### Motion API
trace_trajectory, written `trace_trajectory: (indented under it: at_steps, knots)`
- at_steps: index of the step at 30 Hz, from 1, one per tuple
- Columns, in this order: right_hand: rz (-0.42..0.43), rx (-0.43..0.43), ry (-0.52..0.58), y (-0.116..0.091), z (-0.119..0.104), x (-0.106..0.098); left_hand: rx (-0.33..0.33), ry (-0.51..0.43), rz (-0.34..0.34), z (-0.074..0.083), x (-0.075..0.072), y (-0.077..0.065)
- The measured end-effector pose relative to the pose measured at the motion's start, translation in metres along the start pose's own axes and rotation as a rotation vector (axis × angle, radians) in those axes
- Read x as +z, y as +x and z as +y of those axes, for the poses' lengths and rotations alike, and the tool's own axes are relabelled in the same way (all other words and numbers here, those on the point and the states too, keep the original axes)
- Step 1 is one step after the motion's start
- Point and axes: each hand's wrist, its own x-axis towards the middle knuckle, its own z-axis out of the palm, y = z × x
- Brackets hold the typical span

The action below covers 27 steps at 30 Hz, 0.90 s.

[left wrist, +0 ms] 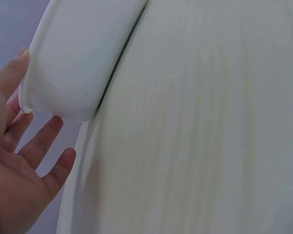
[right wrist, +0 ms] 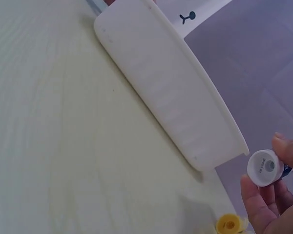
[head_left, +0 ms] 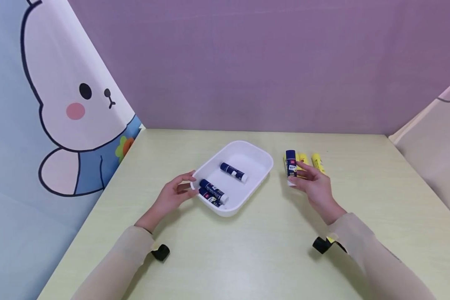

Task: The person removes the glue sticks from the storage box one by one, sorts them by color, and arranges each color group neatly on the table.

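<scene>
My right hand (head_left: pixel 315 187) pinches a dark-blue glue stick (head_left: pixel 291 164) upright, its white end (right wrist: pixel 262 168) downward. Behind it, several yellow glue sticks (head_left: pixel 317 162) are on the table, partly covered by the hand and the held stick. At the tray's left end my left hand (head_left: pixel 174 193) holds the rim of a white plastic tray (head_left: pixel 253 160), thumb and fingers about its corner. Inside the tray are a blue glue stick (head_left: pixel 233 171) near the middle and more blue sticks (head_left: pixel 213 191) side by side toward the near left.
The pale wooden table (head_left: pixel 247 258) ends at a purple backdrop (head_left: pixel 266 66). A cloth with a cartoon animal (head_left: pixel 67 75) hangs along the left side. Small black wrist cameras (head_left: pixel 161 252) sit under both sleeves.
</scene>
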Motion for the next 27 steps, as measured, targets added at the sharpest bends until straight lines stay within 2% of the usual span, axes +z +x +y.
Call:
trace_trajectory:
  at_steps: [12, 27]
  knots:
    - [-0.005, 0.073, -0.115, -0.016, 0.011, -0.019, -0.013, 0.011, 0.001, 0.002, 0.001, 0.000]
    - [-0.062, 0.136, -0.209, -0.030, 0.019, -0.028, -0.016, 0.016, 0.003, 0.000, 0.001, -0.001]
